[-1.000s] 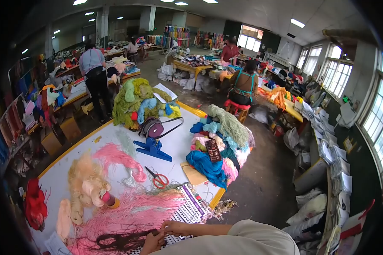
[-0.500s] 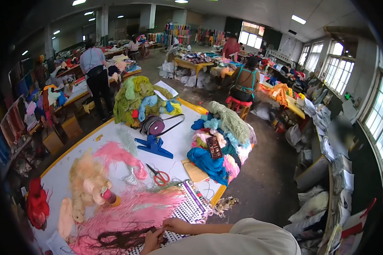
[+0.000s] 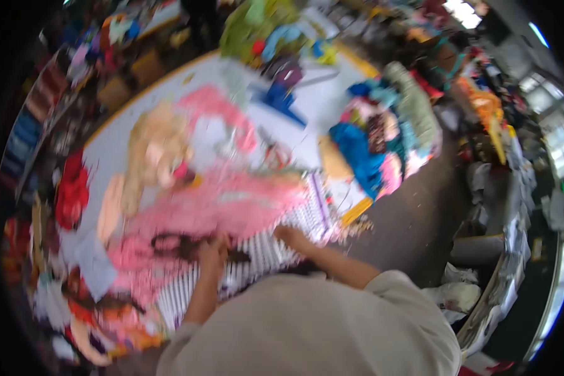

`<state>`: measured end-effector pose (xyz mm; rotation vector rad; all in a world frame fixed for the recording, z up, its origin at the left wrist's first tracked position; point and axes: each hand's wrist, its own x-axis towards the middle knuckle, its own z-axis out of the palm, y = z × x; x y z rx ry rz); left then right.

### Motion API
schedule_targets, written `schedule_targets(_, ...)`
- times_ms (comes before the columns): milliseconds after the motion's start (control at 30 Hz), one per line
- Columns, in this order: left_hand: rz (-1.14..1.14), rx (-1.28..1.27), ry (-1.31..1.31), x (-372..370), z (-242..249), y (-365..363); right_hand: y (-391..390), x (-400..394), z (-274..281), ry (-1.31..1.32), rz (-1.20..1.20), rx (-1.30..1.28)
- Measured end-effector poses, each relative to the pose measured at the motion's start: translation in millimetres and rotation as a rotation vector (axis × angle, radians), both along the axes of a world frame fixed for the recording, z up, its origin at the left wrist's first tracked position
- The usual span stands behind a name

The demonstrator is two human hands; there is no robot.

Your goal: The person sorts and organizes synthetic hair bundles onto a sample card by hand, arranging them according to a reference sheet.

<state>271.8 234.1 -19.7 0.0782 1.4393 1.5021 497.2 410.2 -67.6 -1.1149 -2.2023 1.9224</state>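
A bundle of dark brown thread [image 3: 182,246] lies over loose pink threads [image 3: 213,203] on the table near me. My left hand [image 3: 213,249] is closed around the brown bundle, whose short end sticks out to the right. Apart from it, my right hand [image 3: 289,238] is over a sheet with black and white stripes [image 3: 263,247] and a purple band. Its fingers are smeared by motion, so I cannot make out whether it holds anything. Beyond the pink threads lie red-handled scissors [image 3: 277,155], blurred.
Beige yarn [image 3: 156,147] and red yarn [image 3: 73,191] lie at the left. A blue plastic object [image 3: 281,103] and a dark purple bag [image 3: 286,72] are at the back. Piled blue yarn [image 3: 357,153] stands by the table's yellow right edge [image 3: 357,212].
My view has swung downward and tilted. My hands, together at the brown thread before, are now apart: the right one has moved away to the right while the left stays on the thread.
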Motion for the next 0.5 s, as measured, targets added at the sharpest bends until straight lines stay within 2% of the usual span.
schedule_targets(33,0.239,0.009,0.031,-12.7,6.8,-1.3,13.2,4.6,15.2,-0.127,-0.057,-0.043)
schedule_targets(67,0.344,0.000,-0.173,-37.5,6.2,-15.5,30.7,15.8,-16.0,-0.019,-0.012,0.141)
schedule_targets(100,0.368,0.070,-0.237,-53.2,13.1,-27.8,40.9,19.2,-0.5,-0.011,-0.103,0.137)
schedule_targets(133,0.449,0.050,-0.200,-62.8,17.9,-31.0,54.8,23.9,-14.3,-0.012,-0.147,0.108)
schedule_targets(167,0.397,0.065,-0.210,-70.5,12.8,-37.8,64.0,23.3,-11.4,0.037,-0.178,0.120)
schedule_targets(200,0.324,0.051,-0.158,-62.9,18.5,-31.9,70.5,17.3,5.1,-0.035,-0.159,0.104)
schedule_targets(267,0.197,-0.073,-0.189,-45.7,9.3,-18.0,74.3,9.9,-8.0,0.036,-0.114,0.092)
schedule_targets(333,0.071,-0.172,-0.262,-15.5,-7.7,3.1,70.4,-2.9,-10.8,-0.045,-0.021,0.080)
schedule_targets(367,0.063,-0.151,-0.254,0.0,-15.9,16.5,68.1,-9.2,-16.2,-0.072,0.043,0.159)
schedule_targets(400,0.025,-0.239,-0.215,13.4,-28.3,30.5,65.1,-14.3,-20.4,-0.022,0.057,0.137)
schedule_targets(467,-0.121,-0.471,0.090,38.3,-53.8,50.4,60.9,-23.5,-32.5,-0.026,0.131,0.177)
schedule_targets(500,-0.182,-0.480,0.179,46.2,-69.1,56.1,60.3,-29.1,-32.2,-0.048,0.183,0.185)
